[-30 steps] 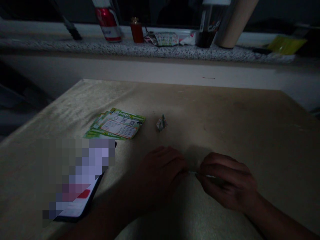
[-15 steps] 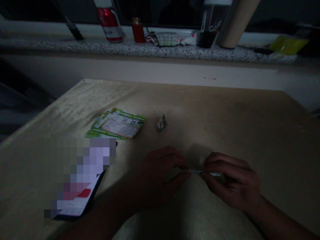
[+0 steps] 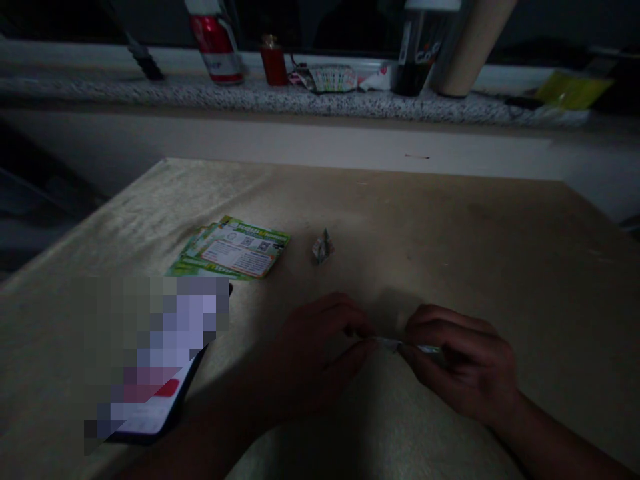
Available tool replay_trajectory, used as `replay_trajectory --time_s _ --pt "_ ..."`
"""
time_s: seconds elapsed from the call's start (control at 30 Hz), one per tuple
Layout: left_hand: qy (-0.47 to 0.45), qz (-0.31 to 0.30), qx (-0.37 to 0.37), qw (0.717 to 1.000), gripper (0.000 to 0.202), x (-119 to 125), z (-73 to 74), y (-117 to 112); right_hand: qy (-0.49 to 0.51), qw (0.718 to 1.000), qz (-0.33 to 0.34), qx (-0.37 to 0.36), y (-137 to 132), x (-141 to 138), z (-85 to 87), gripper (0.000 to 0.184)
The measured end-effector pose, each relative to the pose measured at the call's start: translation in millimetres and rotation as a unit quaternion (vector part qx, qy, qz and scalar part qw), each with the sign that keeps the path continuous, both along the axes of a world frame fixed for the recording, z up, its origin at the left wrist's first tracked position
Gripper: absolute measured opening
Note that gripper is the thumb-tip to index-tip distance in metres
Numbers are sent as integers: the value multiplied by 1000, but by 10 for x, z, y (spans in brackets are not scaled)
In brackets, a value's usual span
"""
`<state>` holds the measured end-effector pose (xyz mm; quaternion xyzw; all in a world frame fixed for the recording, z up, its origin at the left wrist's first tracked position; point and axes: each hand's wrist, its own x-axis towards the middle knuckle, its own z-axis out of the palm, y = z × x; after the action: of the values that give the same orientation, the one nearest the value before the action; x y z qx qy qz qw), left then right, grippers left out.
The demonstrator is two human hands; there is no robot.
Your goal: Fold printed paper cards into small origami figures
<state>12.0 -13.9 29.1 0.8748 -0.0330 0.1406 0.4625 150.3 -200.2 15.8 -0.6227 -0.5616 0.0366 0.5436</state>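
A small, thin piece of folded paper (image 3: 389,343) is stretched between my two hands, just above the table. My left hand (image 3: 325,353) pinches its left end between thumb and fingers. My right hand (image 3: 463,363) pinches the other end, and a bit of green and white paper sticks out behind its thumb. Much of the paper is covered by the fingers, so its full shape is hidden. Beyond my left hand, a small folded paper figure (image 3: 323,248) with pointed tips stands on the table.
Several green and white printed flyers (image 3: 240,250) lie in a pile on the left of the table (image 3: 475,220). Nearer is a smartphone (image 3: 165,393) with a lit, blurred screen. A red can (image 3: 215,50), an orange-red bottle (image 3: 274,63) and a dark drink bottle (image 3: 417,57) stand on the windowsill.
Both hands keep their pinch on the paper, with only slight shifts of the fingers. The whole view has slid a little; the things on the table stay in place.
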Motion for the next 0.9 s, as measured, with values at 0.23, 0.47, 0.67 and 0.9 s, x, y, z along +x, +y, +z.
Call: replay_trajectory --time_s 0.23,0.47,0.67,0.9 --pt "-44 0 -29 999 4 27 -28 -43 17 1000 0 -6 35 -32 11 14" --pt "-107 7 -7 994 4 40 -29 -123 -14 1000 2 16 72 -63 49 14" --pt "-122 -21 47 991 8 15 -60 -116 -45 998 28 33 100 -60 70 18" --pt "-118 -40 61 990 8 35 -44 -52 -43 996 76 15 53 -25 69 23"
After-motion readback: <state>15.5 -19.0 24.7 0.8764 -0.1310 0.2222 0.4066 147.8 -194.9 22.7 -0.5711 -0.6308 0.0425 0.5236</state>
